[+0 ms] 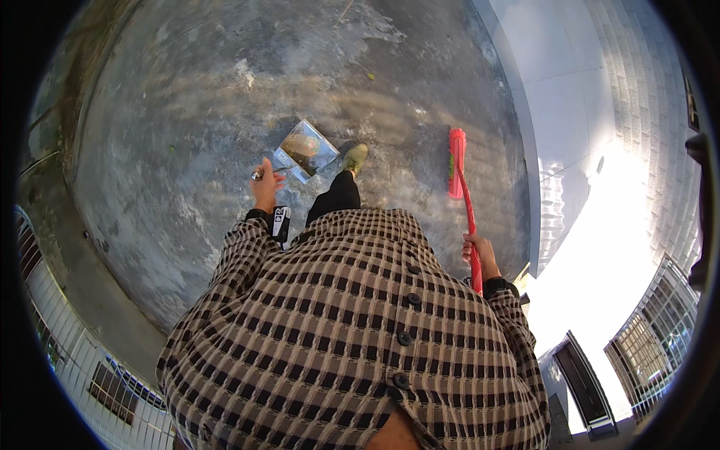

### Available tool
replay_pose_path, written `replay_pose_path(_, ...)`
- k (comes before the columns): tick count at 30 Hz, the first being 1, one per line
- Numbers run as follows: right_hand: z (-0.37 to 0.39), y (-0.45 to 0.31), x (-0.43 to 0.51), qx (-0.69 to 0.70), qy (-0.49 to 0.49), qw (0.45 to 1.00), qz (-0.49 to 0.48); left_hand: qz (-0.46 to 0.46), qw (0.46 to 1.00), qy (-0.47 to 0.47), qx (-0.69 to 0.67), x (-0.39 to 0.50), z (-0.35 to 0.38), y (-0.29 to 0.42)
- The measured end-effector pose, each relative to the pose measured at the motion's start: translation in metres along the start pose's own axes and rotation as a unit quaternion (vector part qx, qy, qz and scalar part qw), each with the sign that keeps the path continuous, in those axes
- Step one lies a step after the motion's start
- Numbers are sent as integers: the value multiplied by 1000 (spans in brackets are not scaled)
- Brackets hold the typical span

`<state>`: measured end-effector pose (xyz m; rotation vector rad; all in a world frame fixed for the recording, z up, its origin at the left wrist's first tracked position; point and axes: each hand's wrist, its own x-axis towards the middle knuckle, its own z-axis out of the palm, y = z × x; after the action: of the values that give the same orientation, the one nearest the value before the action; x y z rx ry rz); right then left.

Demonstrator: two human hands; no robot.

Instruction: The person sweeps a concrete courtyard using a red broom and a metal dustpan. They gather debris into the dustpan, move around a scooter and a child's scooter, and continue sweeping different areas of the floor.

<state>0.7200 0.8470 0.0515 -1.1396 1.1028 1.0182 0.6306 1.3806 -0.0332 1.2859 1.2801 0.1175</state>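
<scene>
My left hand (265,183) is around the short metal handle of a shiny dustpan (325,149), whose handle end sticks out past my palm. A brownish patch shows on the pan's surface; whether it is dirt or a reflection, I cannot tell. My right hand (481,250) grips the red stick of a push-type broom (458,163). The broom's red head with green-tinged bristles is at the floor, right of my foot. A shoe (354,158) of mine, olive green, stands beside the dustpan's right corner.
Stained grey concrete floor (225,124) spreads ahead, with a small yellow-green leaf (370,76) on it. A pale wall (554,107) runs along the right, brightly sunlit lower down. Barred windows (655,337) and a doorway (585,377) lie behind on the right. White railings (107,382) stand at lower left.
</scene>
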Motion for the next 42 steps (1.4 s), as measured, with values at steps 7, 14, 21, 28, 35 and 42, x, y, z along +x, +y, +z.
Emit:
replay_pose_path(7, 63, -35, -30, -279, -35, 939, -197, 62, 995, -35, 74, -5, 36, 37)
replay_pose_path(14, 135, -60, -12, -459, -31, 829, -316, 16, 1000, -14, -19, 22, 85, 62)
replay_pose_path(21, 174, -29, -6, -412, -151, 865, -243, 5, 999, -42, 2, 29, 123, 72)
replay_pose_path(28, 152, -14, -70, -291, -228, 928, -49, -11, 998, -32, 62, 73, 97, 82)
replay_pose_path(35, 99, 38, -78, -342, -199, 904, -164, -36, 999, 10, 14, 102, 42, 36)
replay_pose_path(42, -72, 12, -81, -209, -23, 976, -49, -29, 999, -3, 31, 50, 98, 25)
